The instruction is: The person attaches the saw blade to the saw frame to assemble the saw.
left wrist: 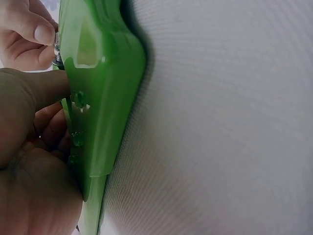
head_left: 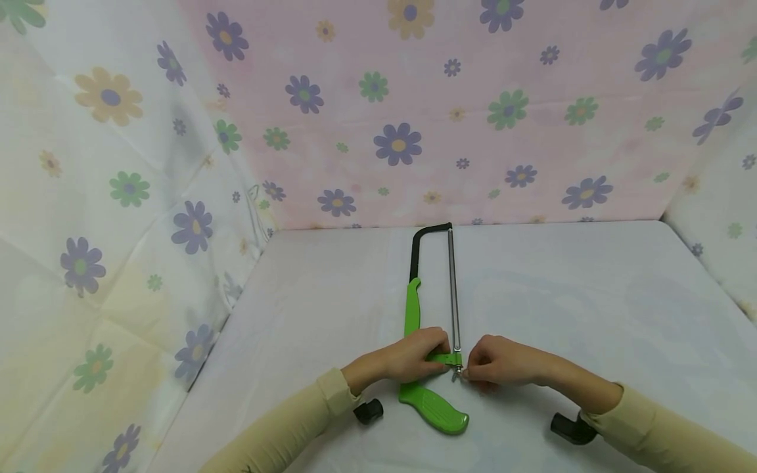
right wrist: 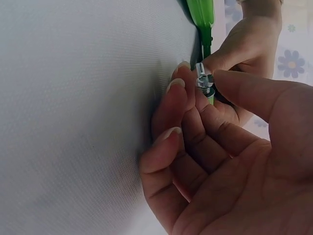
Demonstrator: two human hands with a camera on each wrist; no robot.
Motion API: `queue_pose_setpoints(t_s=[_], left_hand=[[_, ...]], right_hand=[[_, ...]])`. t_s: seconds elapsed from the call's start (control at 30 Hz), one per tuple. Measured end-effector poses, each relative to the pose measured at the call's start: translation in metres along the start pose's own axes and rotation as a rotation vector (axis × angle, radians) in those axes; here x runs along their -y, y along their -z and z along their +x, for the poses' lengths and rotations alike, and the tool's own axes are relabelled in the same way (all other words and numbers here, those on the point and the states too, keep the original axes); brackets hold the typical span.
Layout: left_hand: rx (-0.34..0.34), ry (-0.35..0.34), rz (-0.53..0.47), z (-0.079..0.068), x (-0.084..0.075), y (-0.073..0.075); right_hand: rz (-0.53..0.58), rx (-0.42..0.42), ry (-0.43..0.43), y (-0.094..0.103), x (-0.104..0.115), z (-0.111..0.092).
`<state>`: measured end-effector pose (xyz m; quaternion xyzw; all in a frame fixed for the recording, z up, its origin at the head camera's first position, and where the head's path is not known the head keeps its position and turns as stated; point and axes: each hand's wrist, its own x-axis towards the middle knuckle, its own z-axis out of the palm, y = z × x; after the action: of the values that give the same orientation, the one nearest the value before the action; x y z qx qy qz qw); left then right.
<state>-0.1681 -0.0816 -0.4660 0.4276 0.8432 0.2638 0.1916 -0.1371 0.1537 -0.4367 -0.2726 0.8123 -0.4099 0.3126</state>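
A hacksaw (head_left: 437, 410) with a green handle and a black front bow (head_left: 415, 253) lies on the white table, its handle toward me. Its straight blade section (head_left: 453, 289) runs along the right side. My left hand (head_left: 416, 358) grips the green frame by the short cross bracket (head_left: 445, 359), thumb and fingers around it. At the bracket's end sits a metal wing nut (right wrist: 203, 81), which my right hand (head_left: 503, 361) pinches between thumb and forefinger. The other right fingers are loosely curled, close to the cloth. In the left wrist view, the green frame (left wrist: 105, 112) hides part of the left fingers.
White cloth covers the table (head_left: 319, 282). A pink flowered curtain (head_left: 355, 131) hangs behind its far edge, and a white flowered one (head_left: 136, 230) along the left. Black wrist mounts (head_left: 573, 428) show beneath both sleeves.
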Motion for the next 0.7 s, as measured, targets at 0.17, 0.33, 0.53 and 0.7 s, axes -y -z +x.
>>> queue_pose_setpoints(t_s=[0.17,0.33,0.53,0.7], left_hand=[[0.003,0.008,-0.001,-0.0003,-0.0011,0.0005],[0.003,0.019,-0.019,-0.0006,-0.0024,0.0014],[0.0,0.013,-0.007,-0.001,-0.0032,0.0006],[0.002,0.021,-0.016,-0.0011,-0.0035,0.0014]], right_hand=[[-0.015,-0.015,0.011,0.0002,-0.0016,-0.0006],[-0.033,-0.037,0.041,-0.0014,-0.0057,0.0006],[-0.023,-0.043,0.058,-0.0035,-0.009,0.0019],[-0.011,-0.025,0.05,-0.0038,-0.0063,0.0032]])
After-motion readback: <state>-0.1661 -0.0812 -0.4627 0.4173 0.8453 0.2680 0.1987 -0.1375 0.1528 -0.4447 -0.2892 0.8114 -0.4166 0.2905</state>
